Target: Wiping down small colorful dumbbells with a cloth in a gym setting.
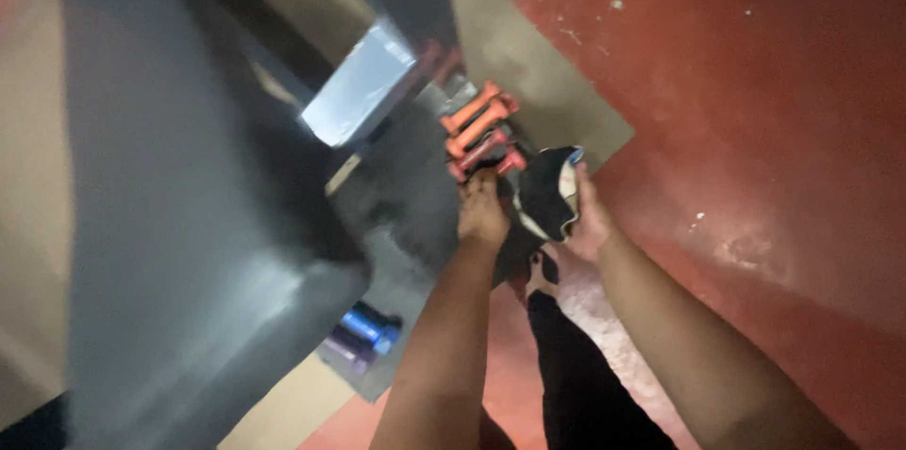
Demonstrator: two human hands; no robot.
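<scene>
Seen from above: the left hand [483, 209] reaches down onto a row of orange and red dumbbells [481, 134] on a grey rack [396, 195]; its fingers are hidden, so its grip is unclear. The right hand [587, 224] grips a dark cloth [547, 191] just beside them. Wiping goes best with the cloth pressed along each handle.

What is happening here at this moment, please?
A person stands over a dark rack and looks down at both hands. The left hand reaches to a row of orange and red dumbbells on the rack and touches the nearest red one. The right hand holds a dark cloth with a pale inner side, just beside those dumbbells. Lower on the rack lie blue and purple dumbbells. The floor is red. The picture is blurred, so the exact grip is unclear.
</scene>
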